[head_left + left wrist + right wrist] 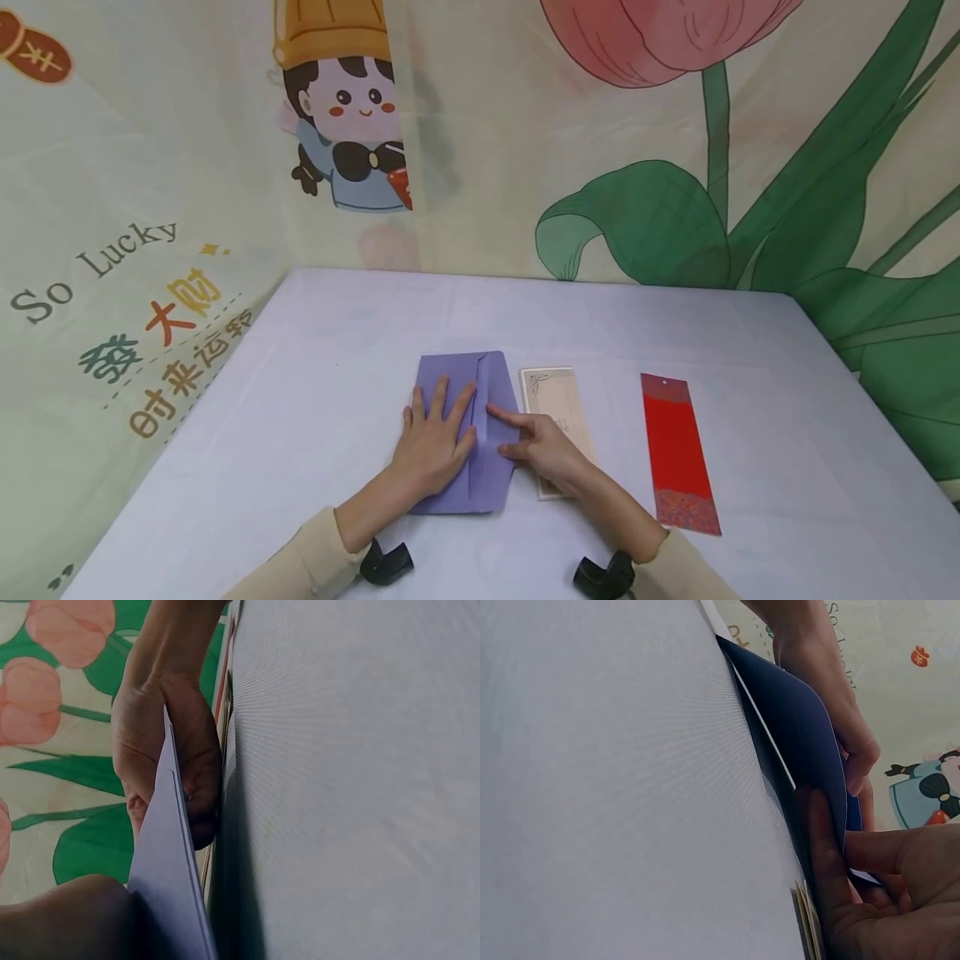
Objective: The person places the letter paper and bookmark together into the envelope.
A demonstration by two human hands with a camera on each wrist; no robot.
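Observation:
A purple envelope [442, 500] lies on the white table, its long flap [495, 375] on the right side. My left hand [431, 450] rests on it with spread, straight fingers. At the flap's right edge my right hand [551, 450] pinches the paper. In the right wrist view one finger [823, 840] goes under the dark-looking flap [799, 712], while the thumb [877, 849] lies on its other side. The left wrist view shows the envelope [169, 855] edge-on, its flap side raised off the table. Under my right forearm lies a cream pack of cards or paper [555, 392], partly hidden.
A red paper strip [678, 450] with a small hole at its top lies to the right. White cloth [300, 400] covers the table. Printed curtains [480, 150] hang behind it and at the sides. Black camera mounts [386, 564] sit at both wrists.

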